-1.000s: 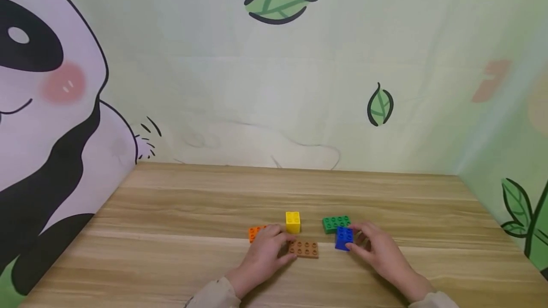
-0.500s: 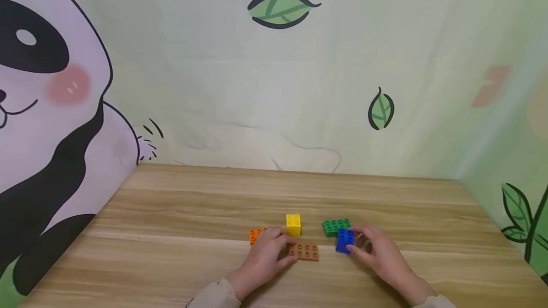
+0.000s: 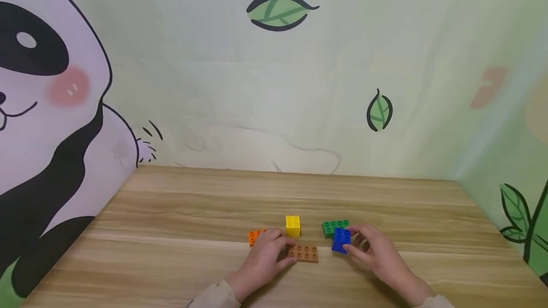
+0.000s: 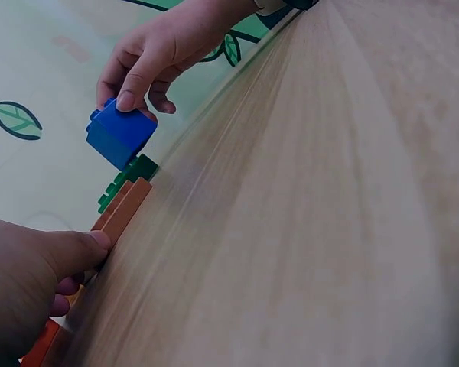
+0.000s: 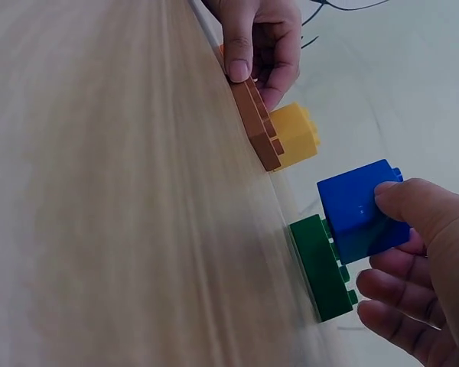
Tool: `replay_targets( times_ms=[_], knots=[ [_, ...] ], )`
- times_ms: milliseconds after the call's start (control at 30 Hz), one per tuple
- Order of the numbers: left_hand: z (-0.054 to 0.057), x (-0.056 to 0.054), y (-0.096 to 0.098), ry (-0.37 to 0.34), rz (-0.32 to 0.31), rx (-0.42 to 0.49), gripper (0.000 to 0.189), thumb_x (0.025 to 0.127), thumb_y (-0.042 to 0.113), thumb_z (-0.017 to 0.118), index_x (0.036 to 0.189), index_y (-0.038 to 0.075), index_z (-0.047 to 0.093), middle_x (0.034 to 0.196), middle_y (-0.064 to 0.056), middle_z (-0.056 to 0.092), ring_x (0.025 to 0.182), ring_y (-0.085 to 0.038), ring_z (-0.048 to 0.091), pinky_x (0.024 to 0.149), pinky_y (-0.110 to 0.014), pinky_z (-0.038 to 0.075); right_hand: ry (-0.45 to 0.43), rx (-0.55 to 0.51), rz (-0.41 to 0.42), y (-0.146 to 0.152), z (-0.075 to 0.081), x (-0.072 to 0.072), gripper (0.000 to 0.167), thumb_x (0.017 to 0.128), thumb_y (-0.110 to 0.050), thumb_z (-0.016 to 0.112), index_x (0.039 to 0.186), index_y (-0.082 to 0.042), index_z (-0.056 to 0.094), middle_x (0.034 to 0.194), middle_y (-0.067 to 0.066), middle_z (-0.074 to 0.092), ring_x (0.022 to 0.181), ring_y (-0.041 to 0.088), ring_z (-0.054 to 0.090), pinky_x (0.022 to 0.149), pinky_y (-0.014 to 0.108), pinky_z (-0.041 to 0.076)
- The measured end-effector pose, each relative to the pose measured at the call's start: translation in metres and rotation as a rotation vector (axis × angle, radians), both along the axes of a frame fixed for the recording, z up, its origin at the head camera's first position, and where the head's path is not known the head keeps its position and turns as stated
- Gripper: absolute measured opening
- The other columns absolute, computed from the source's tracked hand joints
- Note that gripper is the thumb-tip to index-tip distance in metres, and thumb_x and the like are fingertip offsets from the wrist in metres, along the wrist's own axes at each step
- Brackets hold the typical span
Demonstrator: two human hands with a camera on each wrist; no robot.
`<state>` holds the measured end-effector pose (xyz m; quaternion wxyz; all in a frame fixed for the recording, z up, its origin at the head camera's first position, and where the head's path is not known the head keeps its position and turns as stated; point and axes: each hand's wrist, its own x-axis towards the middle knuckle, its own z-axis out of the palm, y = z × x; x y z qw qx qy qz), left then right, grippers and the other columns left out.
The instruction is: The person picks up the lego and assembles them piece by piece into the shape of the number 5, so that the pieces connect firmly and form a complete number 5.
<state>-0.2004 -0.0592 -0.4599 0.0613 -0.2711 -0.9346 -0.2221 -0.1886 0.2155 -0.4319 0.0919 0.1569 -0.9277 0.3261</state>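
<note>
My right hand (image 3: 381, 256) pinches a blue toy building brick (image 3: 341, 241) between thumb and fingers. In the left wrist view the blue brick (image 4: 118, 139) is raised off the table, slightly tilted. A flat brown brick (image 3: 306, 253) with two rows of studs lies on the table, and my left hand (image 3: 263, 259) holds its left end between thumb and fingers. Behind the blue brick, the green brick (image 3: 331, 228) is partly covered in the head view. In the right wrist view the blue brick (image 5: 359, 218) overlaps the studs of the green brick (image 5: 319, 267).
A tall yellow brick (image 3: 293, 226) stands behind the brown one. Partly hidden by the left hand, an orange brick (image 3: 254, 237) lies further left. The wooden table (image 3: 192, 203) ends at a backdrop (image 3: 205, 84) printed with a panda and leaves.
The blue brick has shifted slightly left with my right hand. My left hand stays on the brown brick, and the head view has tilted a little upward.
</note>
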Motion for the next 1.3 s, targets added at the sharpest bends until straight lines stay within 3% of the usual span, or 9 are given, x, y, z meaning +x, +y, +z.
replay_targets(
  times_ms=[433, 733, 1033, 1300],
  knots=[
    [0.0, 0.001, 0.0, 0.021, -0.009, 0.003, 0.031, 0.085, 0.033, 0.072, 0.111, 0.017, 0.068, 0.118, 0.001, 0.061, 0.109, -0.017, 0.054, 0.1, -0.037, 0.043, 0.083, -0.036, 0.054, -0.015, -0.002, -0.001, 0.032, 0.081, -0.015, 0.075, 0.109, -0.002, 0.065, 0.085, -0.002, 0.063, 0.074, -0.001, 0.056, 0.061, 0.018, 0.051],
    [-0.002, 0.0, 0.0, 0.041, -0.007, 0.004, 0.032, 0.084, 0.034, 0.072, 0.111, 0.017, 0.068, 0.114, 0.003, 0.062, 0.107, -0.016, 0.055, 0.099, -0.036, 0.043, 0.031, -0.05, 0.094, -0.028, 0.0, -0.002, 0.032, 0.083, -0.017, 0.074, 0.111, -0.005, 0.065, 0.091, -0.001, 0.063, 0.076, -0.001, 0.056, 0.063, 0.018, 0.051],
    [-0.002, 0.0, -0.002, 0.063, -0.009, 0.005, 0.031, 0.084, 0.033, 0.073, 0.11, 0.017, 0.069, 0.112, 0.003, 0.062, 0.105, -0.015, 0.055, 0.097, -0.035, 0.044, 0.064, -0.069, 0.165, -0.036, -0.003, -0.004, 0.033, 0.083, -0.017, 0.073, 0.112, -0.003, 0.064, 0.093, 0.003, 0.064, 0.075, -0.001, 0.055, 0.062, 0.018, 0.051],
    [-0.002, 0.001, -0.002, 0.063, -0.009, 0.001, 0.03, 0.084, 0.034, 0.073, 0.109, 0.017, 0.069, 0.111, 0.003, 0.062, 0.105, -0.015, 0.055, 0.097, -0.035, 0.044, 0.059, -0.073, 0.18, -0.043, -0.005, -0.005, 0.033, 0.082, -0.016, 0.074, 0.11, -0.003, 0.063, 0.09, 0.001, 0.064, 0.075, 0.0, 0.057, 0.061, 0.018, 0.051]
  ],
)
